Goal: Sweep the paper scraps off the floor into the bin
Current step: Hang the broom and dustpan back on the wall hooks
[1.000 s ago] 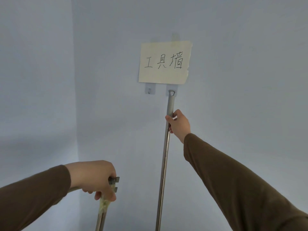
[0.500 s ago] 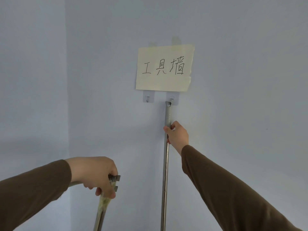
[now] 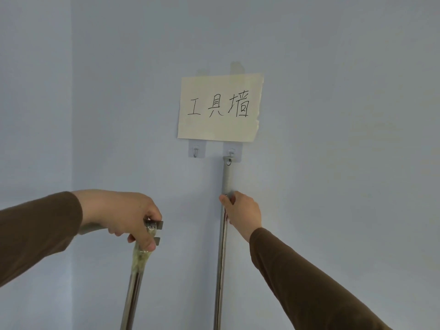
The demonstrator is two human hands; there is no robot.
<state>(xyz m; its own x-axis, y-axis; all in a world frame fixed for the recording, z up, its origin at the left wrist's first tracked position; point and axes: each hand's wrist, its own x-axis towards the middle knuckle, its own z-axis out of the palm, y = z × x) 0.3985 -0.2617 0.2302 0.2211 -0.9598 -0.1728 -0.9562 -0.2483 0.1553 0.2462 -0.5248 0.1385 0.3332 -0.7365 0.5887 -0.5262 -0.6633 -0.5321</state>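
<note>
Where hand grips, broom pole.

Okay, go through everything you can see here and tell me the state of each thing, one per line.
Left hand: grips the top of the short pole.
Short pole: off the wall, tilted, top wrapped in clear tape.
Right hand: grips the long pole.
Long pole: upright against the wall, top loop at the right hook.
Right hook: meets the pole's loop.
Left hook: empty.
Paper sign: taped flat to the wall.
</note>
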